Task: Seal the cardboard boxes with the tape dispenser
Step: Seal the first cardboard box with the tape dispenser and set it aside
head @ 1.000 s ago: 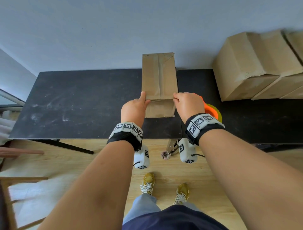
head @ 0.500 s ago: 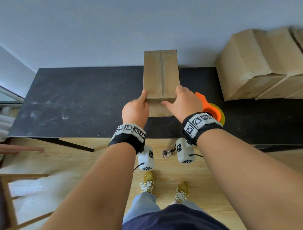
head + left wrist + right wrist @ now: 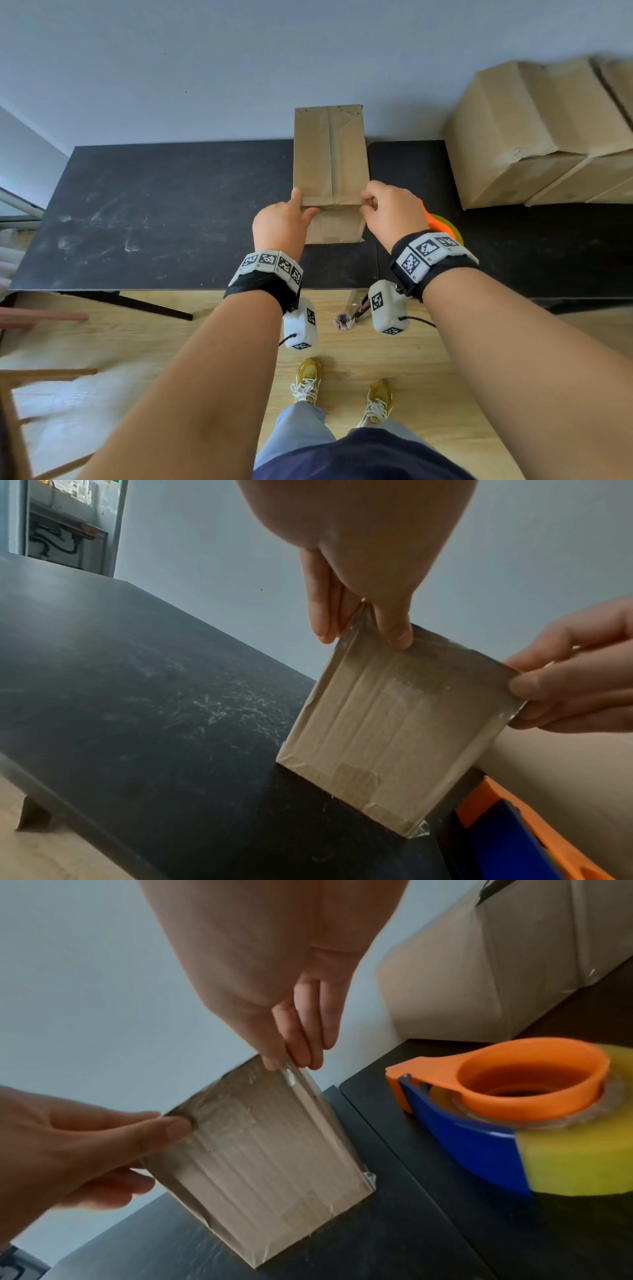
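A small cardboard box (image 3: 330, 161) stands upright in the middle of the black table (image 3: 171, 222); clear tape shines along its top seam and corners. My left hand (image 3: 284, 219) pinches the near left top corner, thumb on the near face (image 3: 394, 637), fingers down the left side. My right hand (image 3: 387, 212) pinches the near right top corner (image 3: 294, 1058) with curled fingers. The tape dispenser (image 3: 514, 1110), orange and blue with a yellow roll, lies on the table just right of the box, mostly hidden behind my right wrist in the head view (image 3: 442, 224). Nobody holds it.
Large cardboard boxes (image 3: 534, 137) are stacked at the table's right end against the wall. The box's far end reaches the wall. A wooden chair (image 3: 20, 377) stands on the floor at the left. My feet are close to the table's front edge.
My right hand has drawn back from the middle of the box's near top edge to its right corner. The left hand and the box have stayed put.
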The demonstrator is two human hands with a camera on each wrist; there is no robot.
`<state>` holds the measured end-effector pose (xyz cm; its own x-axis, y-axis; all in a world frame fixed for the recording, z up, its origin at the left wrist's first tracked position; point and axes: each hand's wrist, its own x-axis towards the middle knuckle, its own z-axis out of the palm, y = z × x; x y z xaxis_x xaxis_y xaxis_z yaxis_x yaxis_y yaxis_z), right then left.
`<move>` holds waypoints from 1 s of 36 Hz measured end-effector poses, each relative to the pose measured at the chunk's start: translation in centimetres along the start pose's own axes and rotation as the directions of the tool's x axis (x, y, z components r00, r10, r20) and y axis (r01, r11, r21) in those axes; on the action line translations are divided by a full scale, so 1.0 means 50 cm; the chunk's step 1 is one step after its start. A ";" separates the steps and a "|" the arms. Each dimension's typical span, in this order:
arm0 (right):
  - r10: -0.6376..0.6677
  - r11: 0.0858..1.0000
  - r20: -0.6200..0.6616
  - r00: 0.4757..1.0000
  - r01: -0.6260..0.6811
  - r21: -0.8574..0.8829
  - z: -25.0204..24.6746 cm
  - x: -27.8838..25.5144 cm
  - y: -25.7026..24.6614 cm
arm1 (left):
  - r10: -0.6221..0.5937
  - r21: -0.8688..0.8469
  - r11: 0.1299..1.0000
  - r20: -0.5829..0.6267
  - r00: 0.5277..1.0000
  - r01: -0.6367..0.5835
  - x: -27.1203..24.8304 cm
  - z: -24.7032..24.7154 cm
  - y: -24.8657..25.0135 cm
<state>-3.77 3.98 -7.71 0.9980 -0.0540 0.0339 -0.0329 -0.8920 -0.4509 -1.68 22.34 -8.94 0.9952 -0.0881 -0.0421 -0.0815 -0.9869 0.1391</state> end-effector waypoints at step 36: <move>0.135 0.972 0.143 0.980 -0.159 0.173 -0.012 0.036 -0.026 | 0.196 -0.152 0.967 -0.063 0.979 -0.203 0.022 -0.012 -0.012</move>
<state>-1.94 4.77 -6.51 0.9818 -0.1094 -0.1553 -0.1816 -0.7809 -0.5977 -0.49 22.92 -8.48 0.9614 -0.2709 0.0488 -0.2730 -0.9161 0.2937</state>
